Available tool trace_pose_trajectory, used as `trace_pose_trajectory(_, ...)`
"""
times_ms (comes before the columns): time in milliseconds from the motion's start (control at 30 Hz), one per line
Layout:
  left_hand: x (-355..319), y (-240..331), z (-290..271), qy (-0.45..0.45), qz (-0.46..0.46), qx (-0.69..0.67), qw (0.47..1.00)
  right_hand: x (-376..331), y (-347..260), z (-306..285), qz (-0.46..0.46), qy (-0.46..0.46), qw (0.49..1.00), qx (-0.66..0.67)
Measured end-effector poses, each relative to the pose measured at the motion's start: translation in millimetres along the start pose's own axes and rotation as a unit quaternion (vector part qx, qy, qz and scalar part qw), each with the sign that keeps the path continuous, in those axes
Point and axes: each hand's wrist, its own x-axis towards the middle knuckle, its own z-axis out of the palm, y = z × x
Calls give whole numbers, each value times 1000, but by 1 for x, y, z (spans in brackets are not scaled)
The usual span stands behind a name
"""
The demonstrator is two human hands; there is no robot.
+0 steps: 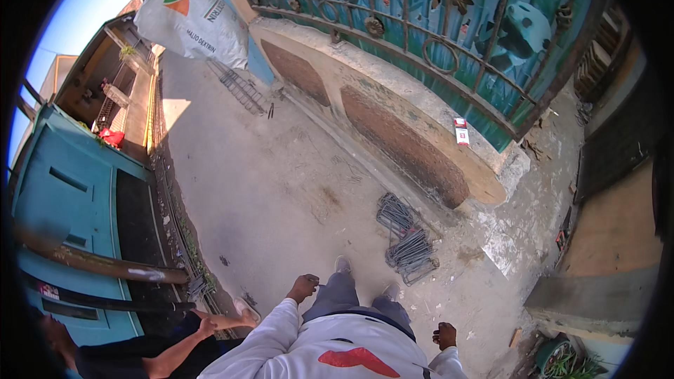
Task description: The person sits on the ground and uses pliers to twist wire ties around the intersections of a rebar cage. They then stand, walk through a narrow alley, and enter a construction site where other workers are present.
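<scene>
Left of your hands is a person in a dark top (158, 356). Your left hand (303, 288) is loosely curled; whether it grips anything, I cannot tell. Ahead, between your hands, 2 stacks of bent steel stirrups (411, 254) lie on the grey ground (281, 189). Your right hand (444, 336) is curled into a fist, with a potted plant (551, 356) to its right

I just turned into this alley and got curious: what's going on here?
A person in a white top stands with left hand and right hand low, neither touching the pile of bent metal rods on the ground ahead. Whether either holds something small is unclear. A metal frame lies farther up the alley; someone in black is at the left.
</scene>
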Motion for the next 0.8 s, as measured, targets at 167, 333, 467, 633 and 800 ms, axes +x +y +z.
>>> trace_pose_trajectory(167,9,-26,-34,35,26,79,996,9,-8,32,30,-9,999,-40)
trace_pose_trajectory(333,38,-44,-76,49,56,108,991,29,-61,88,-44,-33,992,-113)
trace_pose_trajectory(467,72,-65,-132,73,162,315,932,8,-146,185,-36,-51,985,-163)
trace_pose_trajectory(633,106,-66,-189,180,24,3,983,8,-227,309,-120,-122,955,-241)
trace_pose_trajectory(800,113,-110,-219,216,94,-34,971,4,-268,398,-162,-180,918,-312)
